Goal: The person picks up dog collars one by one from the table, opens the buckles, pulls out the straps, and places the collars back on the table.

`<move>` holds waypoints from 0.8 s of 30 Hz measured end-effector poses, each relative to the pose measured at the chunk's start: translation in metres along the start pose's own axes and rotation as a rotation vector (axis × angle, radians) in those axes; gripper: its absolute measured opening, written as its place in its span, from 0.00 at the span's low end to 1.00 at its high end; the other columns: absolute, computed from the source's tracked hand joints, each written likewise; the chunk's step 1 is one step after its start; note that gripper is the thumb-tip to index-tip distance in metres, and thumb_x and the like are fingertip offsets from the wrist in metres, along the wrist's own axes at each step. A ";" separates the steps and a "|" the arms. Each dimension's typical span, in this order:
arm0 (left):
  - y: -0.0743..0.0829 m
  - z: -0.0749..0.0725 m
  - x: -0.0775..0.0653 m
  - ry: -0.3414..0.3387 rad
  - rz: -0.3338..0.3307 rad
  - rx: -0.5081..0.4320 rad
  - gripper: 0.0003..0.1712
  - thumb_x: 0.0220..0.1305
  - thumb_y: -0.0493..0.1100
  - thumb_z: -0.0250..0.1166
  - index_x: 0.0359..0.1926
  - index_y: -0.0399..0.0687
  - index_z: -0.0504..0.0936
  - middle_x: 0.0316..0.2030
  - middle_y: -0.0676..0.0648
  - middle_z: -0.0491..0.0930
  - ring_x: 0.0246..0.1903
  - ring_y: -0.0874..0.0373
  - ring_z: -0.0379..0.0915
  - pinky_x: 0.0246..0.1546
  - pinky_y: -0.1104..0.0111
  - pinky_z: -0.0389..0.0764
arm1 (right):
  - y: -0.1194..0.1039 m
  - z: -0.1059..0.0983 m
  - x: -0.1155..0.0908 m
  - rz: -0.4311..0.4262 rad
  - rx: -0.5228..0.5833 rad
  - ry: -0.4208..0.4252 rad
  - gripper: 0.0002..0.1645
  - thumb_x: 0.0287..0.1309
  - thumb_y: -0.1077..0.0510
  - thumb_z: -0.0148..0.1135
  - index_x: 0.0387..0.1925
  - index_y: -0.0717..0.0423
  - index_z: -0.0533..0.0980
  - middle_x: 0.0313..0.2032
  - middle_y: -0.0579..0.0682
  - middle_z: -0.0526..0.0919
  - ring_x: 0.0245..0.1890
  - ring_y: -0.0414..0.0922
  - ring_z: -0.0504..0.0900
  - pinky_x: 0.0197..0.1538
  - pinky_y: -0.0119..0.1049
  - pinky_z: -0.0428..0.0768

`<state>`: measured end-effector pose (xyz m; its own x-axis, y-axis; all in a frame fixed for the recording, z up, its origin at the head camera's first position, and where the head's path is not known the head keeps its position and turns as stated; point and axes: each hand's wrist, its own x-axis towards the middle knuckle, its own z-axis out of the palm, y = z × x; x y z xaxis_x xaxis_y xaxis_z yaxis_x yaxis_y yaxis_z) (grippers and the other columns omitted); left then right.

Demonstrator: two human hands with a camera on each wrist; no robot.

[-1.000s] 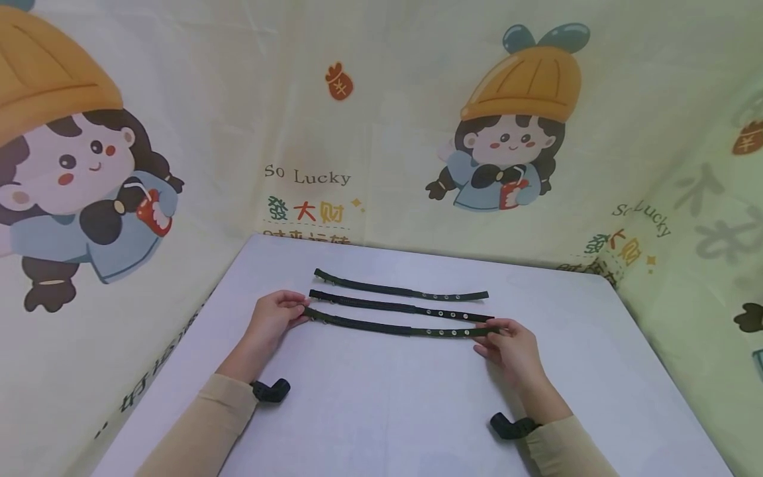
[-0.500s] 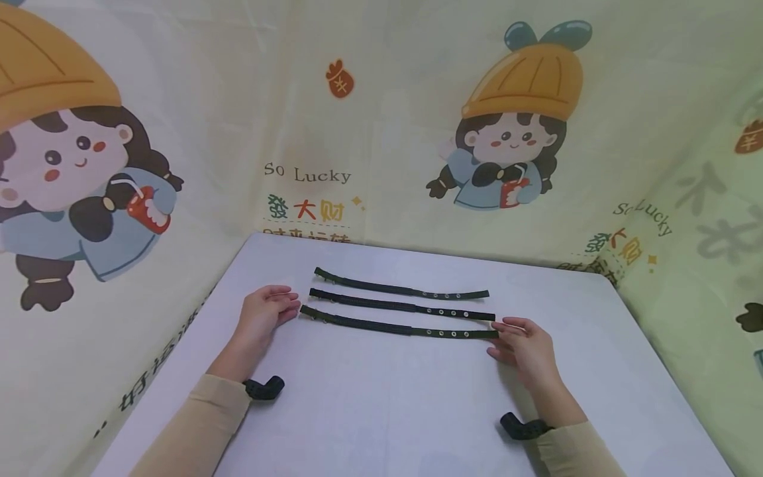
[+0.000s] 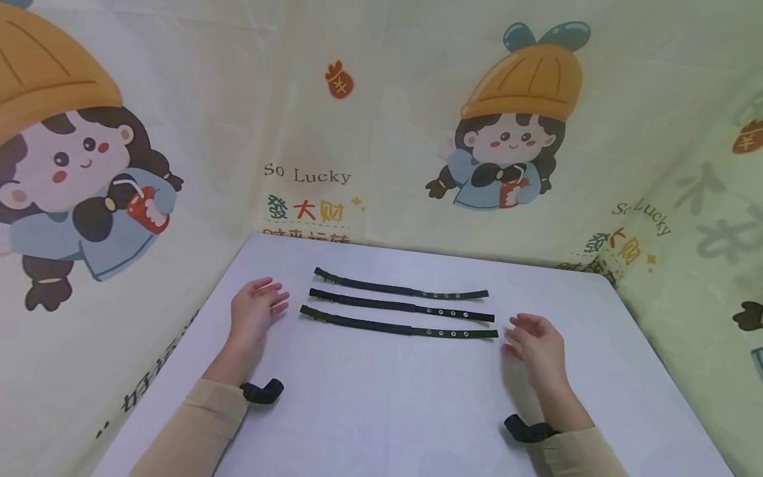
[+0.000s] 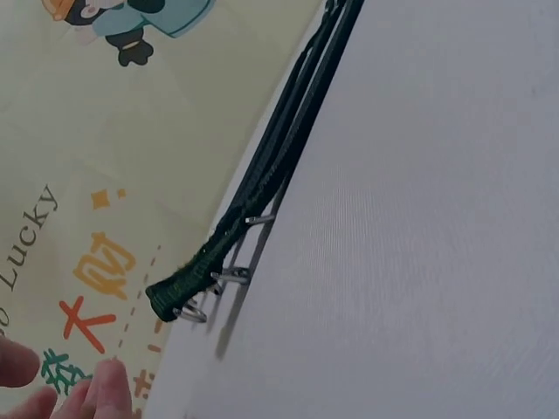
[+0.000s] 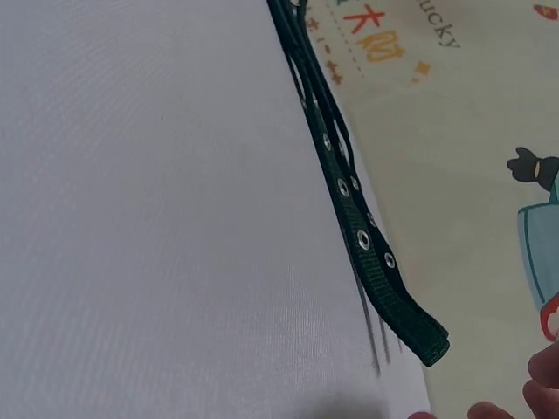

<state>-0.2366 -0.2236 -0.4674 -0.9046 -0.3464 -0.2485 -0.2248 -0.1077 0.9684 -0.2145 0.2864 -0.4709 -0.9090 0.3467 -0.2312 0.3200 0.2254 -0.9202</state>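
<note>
Three dark green straps lie side by side on the white table in the head view: a near strap (image 3: 369, 326), a middle strap (image 3: 369, 305) and a far strap (image 3: 375, 287). Metal eyelets run along their right parts. Small metal hooks (image 4: 234, 276) show under the left end in the left wrist view. Left of the straps, my left hand (image 3: 253, 311) is held apart from them, fingers loosely spread. My right hand (image 3: 538, 344) hovers just beyond their right ends, fingers relaxed and holding nothing. Only fingertips (image 5: 543, 371) of it show in the right wrist view.
The white table (image 3: 381, 411) has its back edge against a cream cloth backdrop (image 3: 393, 132) printed with cartoon figures and lettering. The cloth also stands along the left and right sides. Black devices (image 3: 262, 392) are worn on both wrists.
Both hands have let go of the near strap's ends. My left hand has drawn away leftward and my right hand rightward. The straps lie nearly where they were.
</note>
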 end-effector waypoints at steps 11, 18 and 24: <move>0.007 0.016 -0.024 0.090 0.247 0.250 0.34 0.85 0.56 0.51 0.83 0.50 0.61 0.80 0.43 0.66 0.78 0.45 0.65 0.78 0.47 0.70 | -0.011 0.015 -0.018 -0.318 -0.331 0.120 0.39 0.80 0.46 0.54 0.84 0.52 0.58 0.83 0.61 0.62 0.83 0.65 0.59 0.80 0.68 0.60; 0.005 0.033 -0.041 0.028 0.466 0.527 0.40 0.85 0.60 0.49 0.86 0.49 0.53 0.86 0.41 0.53 0.85 0.39 0.47 0.82 0.36 0.54 | -0.022 0.035 -0.035 -0.546 -0.520 0.068 0.44 0.80 0.41 0.53 0.86 0.51 0.53 0.85 0.65 0.51 0.84 0.75 0.44 0.75 0.85 0.43; 0.006 0.048 -0.053 -0.025 0.578 0.748 0.45 0.84 0.62 0.50 0.87 0.45 0.48 0.87 0.33 0.40 0.86 0.30 0.35 0.79 0.27 0.46 | -0.029 0.053 -0.049 -0.644 -0.661 0.027 0.47 0.79 0.34 0.50 0.87 0.45 0.48 0.87 0.64 0.45 0.84 0.77 0.34 0.70 0.89 0.33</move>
<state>-0.2075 -0.1611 -0.4476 -0.9539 -0.1384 0.2663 0.0948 0.7029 0.7049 -0.1939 0.2144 -0.4497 -0.9608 -0.0069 0.2773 -0.1502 0.8534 -0.4992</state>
